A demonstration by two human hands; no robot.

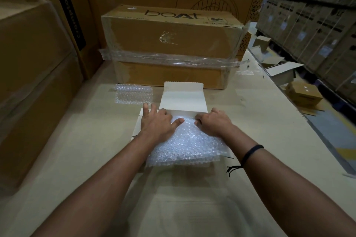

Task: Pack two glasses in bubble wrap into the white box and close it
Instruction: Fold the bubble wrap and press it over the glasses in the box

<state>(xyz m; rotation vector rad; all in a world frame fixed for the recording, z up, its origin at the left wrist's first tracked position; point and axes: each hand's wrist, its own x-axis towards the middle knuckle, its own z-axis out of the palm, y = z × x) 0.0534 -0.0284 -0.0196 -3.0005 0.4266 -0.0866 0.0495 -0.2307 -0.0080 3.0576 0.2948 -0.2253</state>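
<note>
The white box lies open on the table in front of me, its lid flap raised at the far side. A bubble-wrap sheet covers the box's inside and hangs over its near edge. My left hand rests on the wrap's left far part with fingers spread and thumb on the wrap. My right hand has curled fingers pressing into the wrap's far right part. A second bubble-wrapped bundle lies on the table to the left of the lid. No bare glass shows.
A taped brown "boat" carton stands right behind the white box. Tall cartons wall the left side. The table's right edge drops to a floor with loose small boxes. Stacked cartons fill the far right.
</note>
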